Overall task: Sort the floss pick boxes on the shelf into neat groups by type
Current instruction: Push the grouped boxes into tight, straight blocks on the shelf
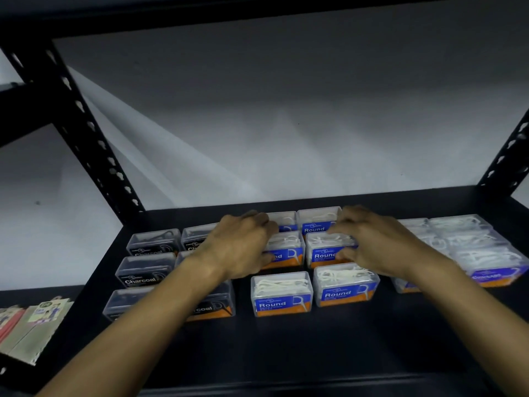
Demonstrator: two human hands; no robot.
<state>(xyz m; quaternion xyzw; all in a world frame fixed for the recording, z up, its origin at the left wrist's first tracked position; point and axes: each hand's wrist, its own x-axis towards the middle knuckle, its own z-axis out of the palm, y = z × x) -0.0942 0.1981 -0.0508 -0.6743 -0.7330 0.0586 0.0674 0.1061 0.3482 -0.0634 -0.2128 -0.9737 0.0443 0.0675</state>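
Note:
Clear floss pick boxes stand in three groups on the dark shelf. Black "Charcoal" boxes fill the left, blue-and-orange "Round" boxes the middle, and purple-labelled boxes the right. My left hand grips the left middle-row Round box, thumb at its front, fingers curled over its back. My right hand grips the neighbouring Round box the same way. Two more Round boxes stand behind them.
Black perforated uprights frame the shelf at both sides, with a pale wall behind. A lower shelf at the far left holds flat packaged goods. The shelf's front strip is bare dark board.

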